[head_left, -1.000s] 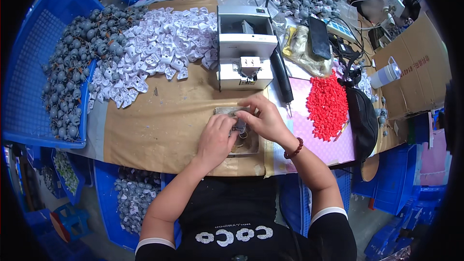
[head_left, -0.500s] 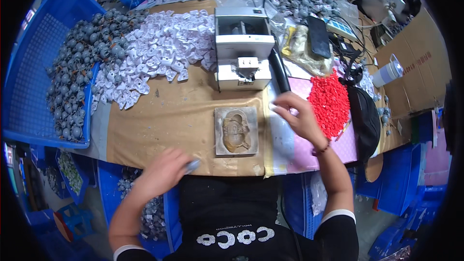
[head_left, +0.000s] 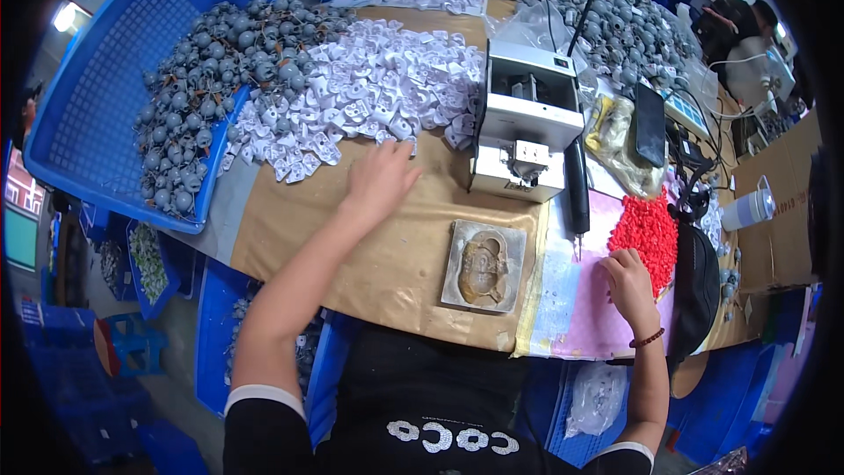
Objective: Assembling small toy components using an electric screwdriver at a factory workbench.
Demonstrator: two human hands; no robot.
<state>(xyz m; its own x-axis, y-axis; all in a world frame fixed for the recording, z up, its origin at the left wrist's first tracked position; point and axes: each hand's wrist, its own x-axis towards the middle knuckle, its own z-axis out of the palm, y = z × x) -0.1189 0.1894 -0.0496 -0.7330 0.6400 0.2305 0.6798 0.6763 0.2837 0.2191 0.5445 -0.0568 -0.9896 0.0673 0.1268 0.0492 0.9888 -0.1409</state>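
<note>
My left hand [head_left: 380, 178] is stretched forward, fingers loosely spread, tips touching the near edge of the white plastic parts pile [head_left: 360, 105]; whether it grips one, I can't tell. Grey round parts [head_left: 211, 79] lie beyond and left of it, spilling from the blue basket [head_left: 97, 114]. My right hand [head_left: 626, 277] rests curled, fingertips at the edge of the red parts heap [head_left: 649, 230]. Between both hands on the surface [head_left: 299, 229]: grey mould block [head_left: 484, 266]. White machine [head_left: 526, 127] sits ahead of it.
</note>
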